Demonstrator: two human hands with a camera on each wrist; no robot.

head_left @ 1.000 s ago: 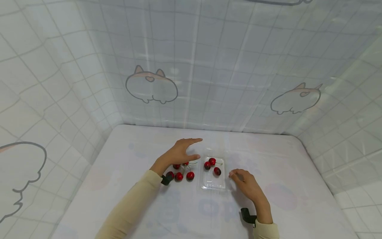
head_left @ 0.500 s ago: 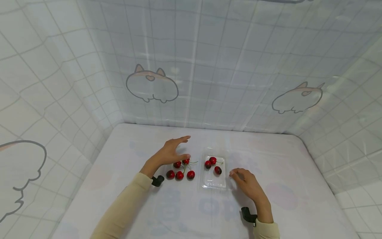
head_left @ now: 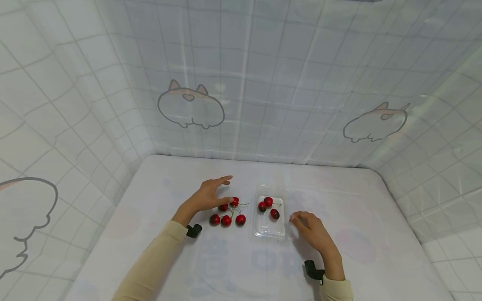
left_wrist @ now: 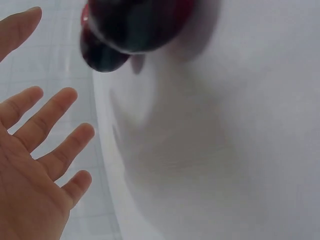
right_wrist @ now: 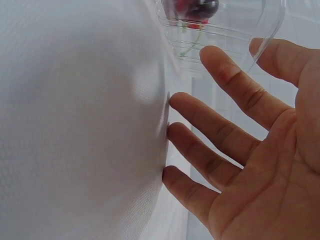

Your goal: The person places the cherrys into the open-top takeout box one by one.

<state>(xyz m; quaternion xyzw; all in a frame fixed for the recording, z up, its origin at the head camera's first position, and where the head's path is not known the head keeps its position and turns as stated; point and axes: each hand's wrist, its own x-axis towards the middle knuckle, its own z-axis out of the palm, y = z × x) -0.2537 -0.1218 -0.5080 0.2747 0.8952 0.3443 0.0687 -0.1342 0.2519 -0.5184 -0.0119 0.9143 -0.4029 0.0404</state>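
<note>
My left hand [head_left: 206,195] is spread with nothing in it, its thumb at the back cherry [head_left: 235,201] of a loose group. Whether the thumb touches that cherry cannot be told. Other red cherries [head_left: 226,220] with green stems lie on the table below it; in the left wrist view dark cherries [left_wrist: 140,25] loom at the top, beyond the extended fingers [left_wrist: 50,117]. A clear plastic box [head_left: 269,229] holds three cherries, one being the dark red cherry [head_left: 275,214]. My right hand [head_left: 310,232] rests just right of the box with loosely bent fingers, its thumb close to the rim [right_wrist: 270,35].
A pale patterned cloth covers the table [head_left: 241,267]. White gridded curtains [head_left: 241,83] with animal drawings stand behind and at both sides. A black wrist camera [head_left: 194,231] sits on the left wrist, and another black wrist camera [head_left: 313,271] on the right.
My left hand has moved left from near the box, then come slightly down by the back cherries. The right hand, box and cherries have stayed in place.
</note>
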